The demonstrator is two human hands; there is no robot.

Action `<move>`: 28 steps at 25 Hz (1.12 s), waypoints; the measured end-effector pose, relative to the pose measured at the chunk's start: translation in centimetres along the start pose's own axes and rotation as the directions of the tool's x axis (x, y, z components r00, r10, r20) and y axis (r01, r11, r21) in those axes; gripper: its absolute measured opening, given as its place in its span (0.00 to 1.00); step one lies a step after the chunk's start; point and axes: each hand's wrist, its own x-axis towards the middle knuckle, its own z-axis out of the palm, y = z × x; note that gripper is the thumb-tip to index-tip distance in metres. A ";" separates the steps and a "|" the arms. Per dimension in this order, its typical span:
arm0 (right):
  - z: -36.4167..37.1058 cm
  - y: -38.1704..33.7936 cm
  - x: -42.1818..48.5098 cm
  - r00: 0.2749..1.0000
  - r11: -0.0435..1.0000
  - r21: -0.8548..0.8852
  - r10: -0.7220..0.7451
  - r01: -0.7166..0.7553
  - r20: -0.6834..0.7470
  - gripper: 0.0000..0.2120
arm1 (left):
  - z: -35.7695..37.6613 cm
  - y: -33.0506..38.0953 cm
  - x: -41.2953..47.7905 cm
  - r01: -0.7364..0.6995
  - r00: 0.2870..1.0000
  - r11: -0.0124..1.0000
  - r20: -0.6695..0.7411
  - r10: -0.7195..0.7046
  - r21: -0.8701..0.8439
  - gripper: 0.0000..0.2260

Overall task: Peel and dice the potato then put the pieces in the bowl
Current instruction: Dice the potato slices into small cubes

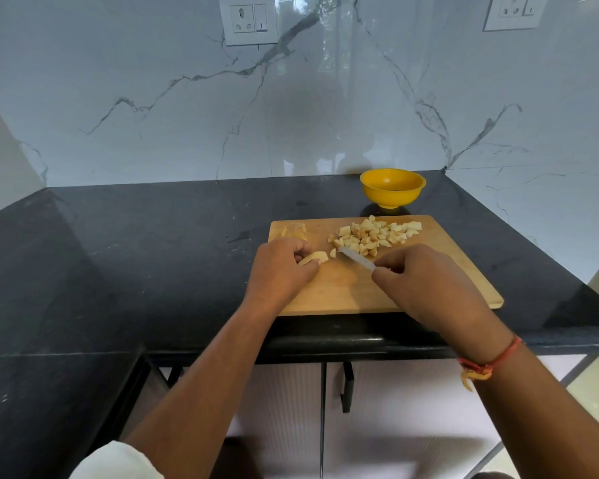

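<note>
Dicing step, nearly done: left hand (284, 267) grip curled on the last potato chunk (313, 258) near the left edge of the board (343, 288), right hand (426, 285) grip closed round the handle of the knife (357, 258), blade aimed at the chunk. Diced pile (374, 233) lies toward the board's far right, peel (294, 230) at its far left corner, bowl (392, 187) just past its far edge on the tabletop (153, 254), no potato seen in it. Next move likely calls for cutting down through the chunk, fingers tucked clear, then shifting all pieces to the bowl
</note>
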 end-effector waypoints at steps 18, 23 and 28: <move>2.7 -2.5 0.6 0.990 0.980 -0.150 -0.138 0.135 -0.012 0.15 | -2.7 -0.8 0.4 0.140 0.970 0.980 0.218 -0.108 -0.138 0.10; 2.5 -2.8 1.7 0.990 0.975 -0.175 -0.138 0.138 0.013 0.15 | -3.0 -0.5 0.5 0.072 0.964 0.994 0.260 -0.049 -0.080 0.15; 2.5 -3.2 2.2 0.990 0.969 -0.208 -0.142 0.133 -0.026 0.14 | -1.6 -0.4 0.0 0.064 0.989 0.997 0.138 -0.057 -0.049 0.17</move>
